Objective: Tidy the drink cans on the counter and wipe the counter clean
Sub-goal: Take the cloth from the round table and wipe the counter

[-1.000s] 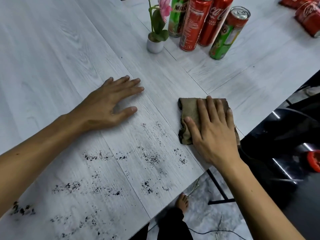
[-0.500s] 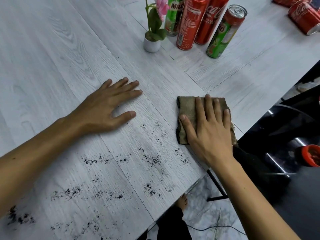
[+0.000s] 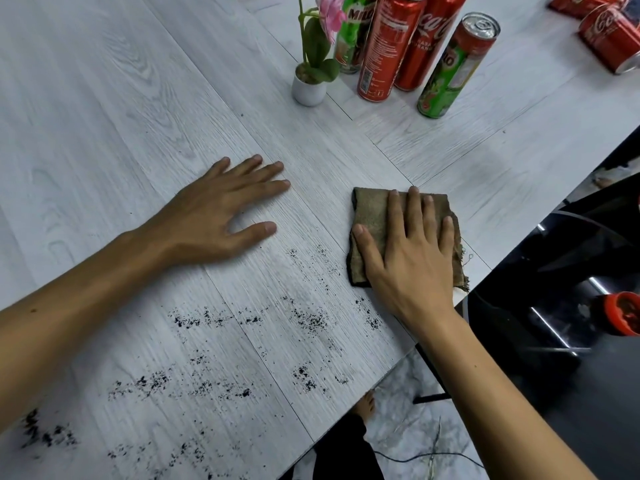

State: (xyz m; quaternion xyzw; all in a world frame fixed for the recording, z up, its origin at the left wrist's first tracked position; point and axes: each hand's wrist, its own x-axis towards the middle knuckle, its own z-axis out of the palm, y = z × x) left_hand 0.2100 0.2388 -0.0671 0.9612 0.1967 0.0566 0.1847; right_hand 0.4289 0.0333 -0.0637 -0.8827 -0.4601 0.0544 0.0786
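The right hand (image 3: 412, 265) lies flat with straight fingers on a folded square brown cloth (image 3: 375, 209) and presses it on the white wood-grain counter (image 3: 104, 133), near the counter's right edge; it does not grasp it. The left hand (image 3: 214, 216) rests palm down on the counter, fingers spread, holding nothing, apart from the cloth. Black crumbs (image 3: 311, 318) are scattered on the counter between the hands and the person. Beyond the hands stand two tall red cans (image 3: 384, 53), two green Milo cans (image 3: 453, 71) and a small white pot with a pink flower (image 3: 308, 88). Two more red cans on their sides (image 3: 609, 36) lie at the far right.
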